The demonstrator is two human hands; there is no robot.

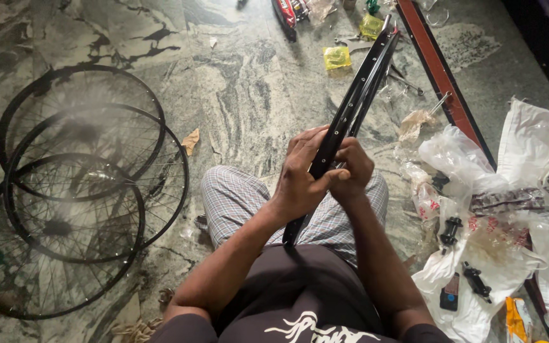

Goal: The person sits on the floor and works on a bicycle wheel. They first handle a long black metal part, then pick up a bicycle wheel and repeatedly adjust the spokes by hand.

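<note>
Black, drilled metal is what we note first: a bare black bicycle rim without spokes stands on edge across our lap, near end between the knees, far end out toward the top of the view. We judge this upright hold lets the row of spoke holes face us.

Left hand is wrapped around the rim from the left, thumb over the top. Right hand is closed on it from the right, fingers curled, touching the left. Both hands are clamped on the rim, close together; whether a small part sits between the fingertips we cannot tell.

Checked trousers show under the rim; we sit on the grey-green marbled stone floor, legs folded, which gives the rim a rest.

To our right, within arm's reach: white plastic bags spread flat as a work mat, with small black hub-like parts on them, apparently laid out for easy picking.

To our left: three black spoked bicycle wheels, flat, overlapping in a stack, well apart from the hands.

Farther out: a long red-brown metal bar runs diagonally beside the bags; two small yellow plastic packets and loose tools, too small to identify, lie beyond the rim's far end.
</note>
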